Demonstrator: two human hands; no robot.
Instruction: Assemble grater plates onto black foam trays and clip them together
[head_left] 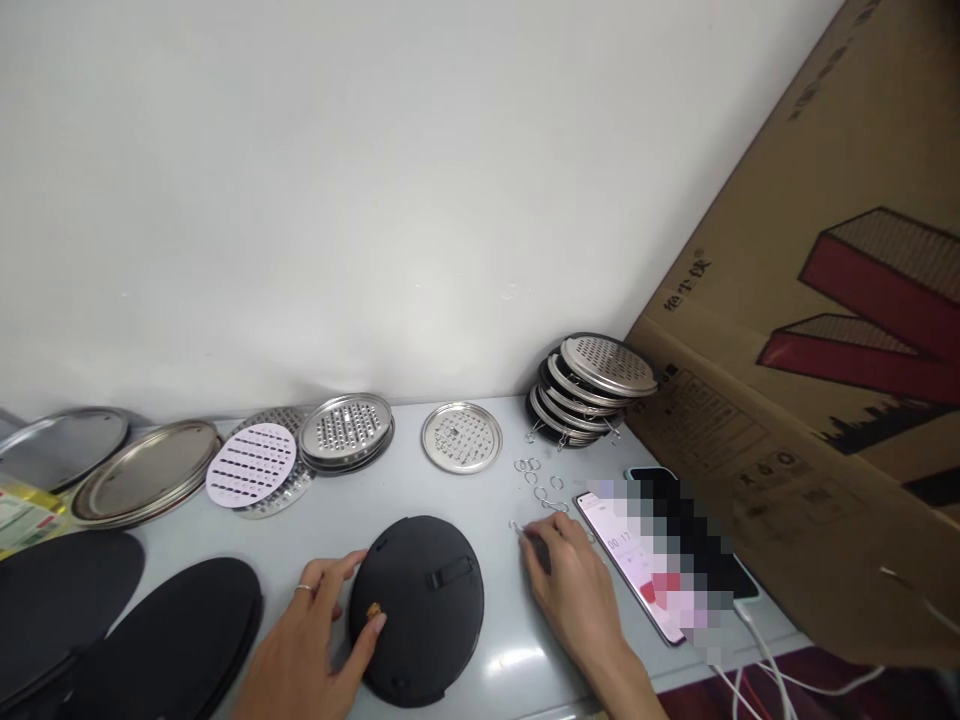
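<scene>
My left hand (315,640) grips the left edge of a round black plate (431,640), thumb on its face and fingers at its rim. The plate has a raised slot near its upper right and a small orange-brown bit (374,609) near the thumb. To the right, my right hand (574,590) rests low over the table with thumb and index finger pinched at a small metal wire hook (516,527). Several loose wire rings (556,483) lie just beyond those fingers. Farther back, a round metal grater disc (462,438) lies flat.
At the back right stands a stack of grater discs (609,366) against a large cardboard box (750,420). A phone (626,560) with a running timer and a dark phone lie right of my hand, with white cables. Leftward are more grater discs (346,425), metal lids (150,470) and black plates (176,640).
</scene>
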